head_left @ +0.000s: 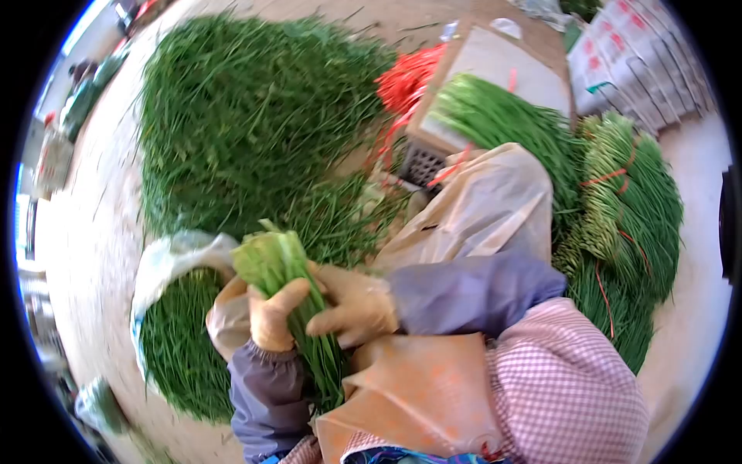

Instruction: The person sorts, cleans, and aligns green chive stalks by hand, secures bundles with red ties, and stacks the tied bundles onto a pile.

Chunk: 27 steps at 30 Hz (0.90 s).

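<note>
Broadly, seen from the middle of the view, a huge loose heap of long green leaves [251, 124] sprawls on the floor [112, 166] between 10 and 11 o'clock. Tied green bundles [630, 224] lie piled at 3 o'clock, bound with red ties, their pale stem ends mostly toward the left of the pile. A stack of white boxes [630, 66] with red markings stands at 2 o'clock. Around 8 o'clock, a pale plastic bag [158, 271] gapes open, full of green leaves. At about 1 o'clock, a board [506, 58] carries another bunch [495, 112], its paler ends toward 10 o'clock and its darker leaves toward 4. Beneath the board shows a crate [422, 164] with a perforated side; its contents cannot be made out.

The held bunch [305, 309] sits at 7 o'clock, between the two hands and above the apron [433, 387]. Its long axis runs from 11 to 5 o'clock, cut pale ends at 11, dark leaf tips at 5. The left hand [276, 315] clasps its 9 o'clock side, thumb pressed across the front; the right hand [353, 304] cups its 3 o'clock side, fingers slightly spread against the leaves. Red strands [408, 80] hang beside the board, near 12 o'clock.
</note>
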### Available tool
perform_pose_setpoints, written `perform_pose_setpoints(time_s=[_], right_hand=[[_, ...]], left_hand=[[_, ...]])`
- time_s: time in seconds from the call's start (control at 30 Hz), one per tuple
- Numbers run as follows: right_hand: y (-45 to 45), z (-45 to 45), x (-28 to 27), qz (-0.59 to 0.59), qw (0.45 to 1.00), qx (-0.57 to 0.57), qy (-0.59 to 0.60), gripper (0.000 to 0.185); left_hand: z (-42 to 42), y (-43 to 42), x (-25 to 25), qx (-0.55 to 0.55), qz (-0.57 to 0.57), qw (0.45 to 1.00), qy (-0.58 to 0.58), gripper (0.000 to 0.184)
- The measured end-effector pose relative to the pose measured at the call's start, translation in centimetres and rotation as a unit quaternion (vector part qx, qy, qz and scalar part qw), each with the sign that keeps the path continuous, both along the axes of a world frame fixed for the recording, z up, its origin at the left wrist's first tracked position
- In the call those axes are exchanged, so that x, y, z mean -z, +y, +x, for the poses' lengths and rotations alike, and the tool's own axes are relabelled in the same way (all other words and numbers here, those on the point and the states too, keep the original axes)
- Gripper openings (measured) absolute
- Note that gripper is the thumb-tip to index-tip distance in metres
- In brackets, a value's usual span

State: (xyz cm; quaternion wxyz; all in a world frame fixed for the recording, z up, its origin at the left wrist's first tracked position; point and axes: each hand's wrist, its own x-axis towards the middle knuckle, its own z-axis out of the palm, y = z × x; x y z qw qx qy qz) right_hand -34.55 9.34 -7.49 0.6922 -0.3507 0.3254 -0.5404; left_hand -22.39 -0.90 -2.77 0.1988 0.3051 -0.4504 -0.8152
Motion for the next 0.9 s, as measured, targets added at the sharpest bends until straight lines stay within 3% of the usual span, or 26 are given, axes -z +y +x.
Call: perform_pose_setpoints(time_s=[0.07,0.13,0.23,0.3,0.37,0.43,0.47,0.5,0.6,0.67,0.7,0.83,0.9], right_hand=[[-1.3,0.3,0.1,0.011,1.0,0.006,0.022,0.082],[-1.6,1.0,-3.1,0.082,0.962,0.103,-0.241,0.092],[-1.4,-1.9,-4.8,0.086,0.956,0.119,-0.255,0.094],[-0.4,-4.5,-6.2,0.133,0.963,0.155,-0.178,0.073],[0.7,-7.5,-7.0,0.152,0.97,0.159,-0.105,0.054],[2.0,-11.6,-9.3,0.226,0.963,0.148,-0.003,0.056],[3.2,-13.9,-9.9,0.211,0.966,0.152,-0.011,0.055],[4.5,-15.9,-10.6,0.231,0.951,0.2,0.057,0.052],[9.4,-24.1,-14.9,0.192,0.924,0.27,0.193,0.05],[12.8,-28.1,-18.2,0.21,0.871,0.369,0.248,0.053],[14.0,-29.7,-19.7,0.14,0.868,0.373,0.296,0.047],[18.3,-36.6,-18.6,0.158,0.778,0.457,0.402,0.043],[19.0,-37.6,-17.7,0.147,0.766,0.46,0.424,0.042]], left_hand=[[-2.3,0.0,-3.0,-0.061,-0.068,0.995,-0.042,0.044],[-4.3,-0.4,-3.0,-0.124,-0.123,0.984,-0.022,0.04],[-7.4,-1.0,-3.1,-0.124,-0.08,0.989,0.003,0.037],[-9.2,-2.1,-3.8,-0.058,0.007,0.998,-0.005,0.033],[-12.5,-2.2,-3.8,-0.132,0.012,0.987,0.093,0.03],[-15.1,-4.2,-3.4,-0.1,0.093,0.985,0.109,0.025],[-16.3,-4.4,-3.3,-0.09,0.066,0.981,0.16,0.025],[-17.2,-4.5,-3.1,-0.079,0.038,0.974,0.21,0.025],[-18.0,-5.0,-2.8,-0.082,0.041,0.967,0.237,0.029],[-17.9,-5.2,-1.3,-0.097,0.051,0.983,0.151,0.029],[-17.7,-5.0,0.3,-0.085,0.048,0.989,0.109,0.028],[-18.8,-1.2,2.7,0.056,-0.024,0.992,-0.114,0.029],[-19.6,-0.1,3.7,0.125,-0.059,0.985,-0.103,0.032]])
